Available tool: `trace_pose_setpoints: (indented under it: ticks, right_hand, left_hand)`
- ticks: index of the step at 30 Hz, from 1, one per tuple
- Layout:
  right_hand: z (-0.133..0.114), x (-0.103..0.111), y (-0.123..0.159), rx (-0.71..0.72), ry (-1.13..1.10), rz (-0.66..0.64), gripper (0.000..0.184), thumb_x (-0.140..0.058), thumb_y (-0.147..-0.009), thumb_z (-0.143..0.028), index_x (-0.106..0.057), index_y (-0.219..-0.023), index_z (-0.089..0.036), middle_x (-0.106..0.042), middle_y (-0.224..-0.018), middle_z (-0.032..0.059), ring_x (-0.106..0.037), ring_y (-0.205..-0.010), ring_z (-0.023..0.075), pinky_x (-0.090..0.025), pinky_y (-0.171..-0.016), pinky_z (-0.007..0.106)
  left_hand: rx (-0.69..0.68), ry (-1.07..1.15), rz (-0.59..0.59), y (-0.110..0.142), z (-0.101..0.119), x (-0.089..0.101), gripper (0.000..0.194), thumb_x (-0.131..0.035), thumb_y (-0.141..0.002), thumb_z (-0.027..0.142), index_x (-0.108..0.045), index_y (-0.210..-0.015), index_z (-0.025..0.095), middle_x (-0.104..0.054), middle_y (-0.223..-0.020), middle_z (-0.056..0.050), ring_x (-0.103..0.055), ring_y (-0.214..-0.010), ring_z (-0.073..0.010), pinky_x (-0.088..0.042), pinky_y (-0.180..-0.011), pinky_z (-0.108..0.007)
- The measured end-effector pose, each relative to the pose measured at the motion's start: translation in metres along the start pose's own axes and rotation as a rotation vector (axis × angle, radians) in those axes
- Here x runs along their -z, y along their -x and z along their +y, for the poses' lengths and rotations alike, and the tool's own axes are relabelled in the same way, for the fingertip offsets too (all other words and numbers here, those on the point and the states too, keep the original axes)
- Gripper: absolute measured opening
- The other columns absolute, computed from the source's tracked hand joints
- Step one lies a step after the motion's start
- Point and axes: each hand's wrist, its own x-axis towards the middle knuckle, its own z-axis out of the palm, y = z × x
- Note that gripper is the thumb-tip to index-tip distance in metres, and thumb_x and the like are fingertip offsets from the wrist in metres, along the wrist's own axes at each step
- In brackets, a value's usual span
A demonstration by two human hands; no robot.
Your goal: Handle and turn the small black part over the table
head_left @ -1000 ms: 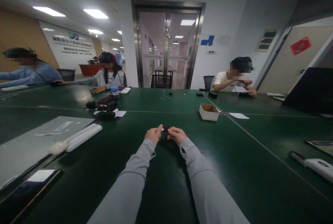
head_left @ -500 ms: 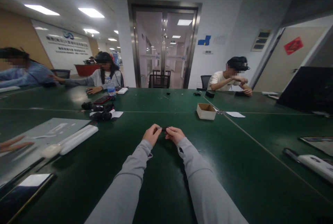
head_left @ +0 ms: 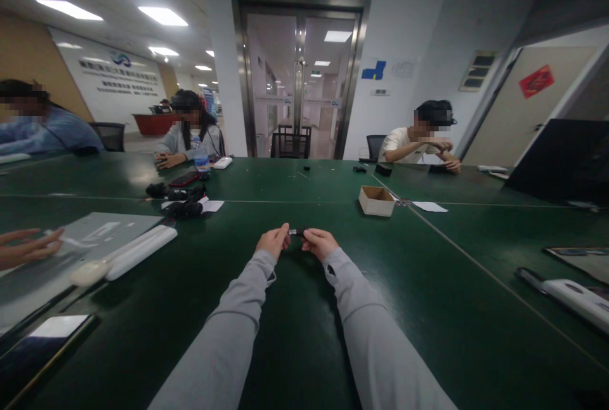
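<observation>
– What do we note around the table (head_left: pixel 451 321)?
– Water bottle (head_left: pixel 201 161), upright; red-edged phone (head_left: pixel 184 179) just beside it.
– And right of that?
– We log an open box (head_left: pixel 375 208), paper (head_left: pixel 429 206) near it, glass doors (head_left: pixel 273 67) beyond the table.

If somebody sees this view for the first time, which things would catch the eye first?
Probably the left hand and right hand, meeting mid-picture with a small dark object held between them. Beyond them to the right, an open box stands on the green table. Behind the table, tall glass doors rise near the centre.
</observation>
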Motion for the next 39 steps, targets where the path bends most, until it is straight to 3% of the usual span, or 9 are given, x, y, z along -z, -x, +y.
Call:
trace_pose_setpoints:
  ticks: [4,14,25,30,39]
  right_hand:
    - [0.0,0.0,0.0,-0.003,-0.002,-0.009,0.032,-0.081,-0.048,-0.03,-0.061,-0.065,-0.011,-0.057,-0.052,0.0011,-0.052,-0.042,0.0098,-0.049,-0.045,0.022]
    - [-0.001,0.001,0.001,-0.004,-0.028,0.005,0.022,-0.077,-0.057,-0.024,-0.061,-0.064,-0.011,-0.057,-0.052,0.0019,-0.052,-0.044,0.0102,-0.047,-0.045,0.022]
    - [-0.002,0.0,0.0,-0.006,-0.043,0.065,0.016,-0.074,-0.062,-0.021,-0.061,-0.064,-0.012,-0.057,-0.049,0.0023,-0.051,-0.041,0.0105,-0.048,-0.043,0.023]
    - [-0.002,-0.001,0.0,-0.007,-0.049,0.041,0.017,-0.074,-0.062,-0.023,-0.061,-0.065,-0.012,-0.057,-0.049,0.0027,-0.051,-0.04,0.0103,-0.048,-0.043,0.023]
    - [0.002,0.0,-0.003,-0.005,-0.012,0.063,0.018,-0.075,-0.061,-0.022,-0.061,-0.065,-0.012,-0.058,-0.051,0.0019,-0.052,-0.04,0.0099,-0.049,-0.043,0.022]
  left_hand:
    - [-0.049,0.028,-0.029,-0.002,-0.001,0.0,0.045,-0.038,-0.076,0.055,-0.057,-0.064,0.016,-0.056,-0.057,0.0,-0.051,-0.056,-0.0118,-0.04,-0.056,-0.022]
    - [-0.253,0.006,0.03,0.001,0.002,-0.002,0.021,-0.05,-0.074,0.037,-0.056,-0.078,0.017,-0.059,-0.076,-0.001,-0.054,-0.07,-0.0125,-0.043,-0.067,-0.023]
    - [-0.357,-0.294,0.082,0.011,0.018,0.006,0.018,-0.052,-0.073,0.029,-0.06,-0.085,0.02,-0.06,-0.078,-0.003,-0.053,-0.071,-0.0139,-0.042,-0.062,-0.024]
    - [-0.362,-0.24,0.077,0.011,0.021,0.005,0.02,-0.053,-0.073,0.029,-0.06,-0.09,0.021,-0.062,-0.085,-0.002,-0.055,-0.075,-0.0138,-0.044,-0.065,-0.024]
    - [-0.161,-0.028,0.126,0.008,0.018,-0.004,0.027,-0.055,-0.07,0.043,-0.06,-0.072,0.017,-0.062,-0.063,-0.001,-0.056,-0.058,-0.0121,-0.044,-0.059,-0.023]
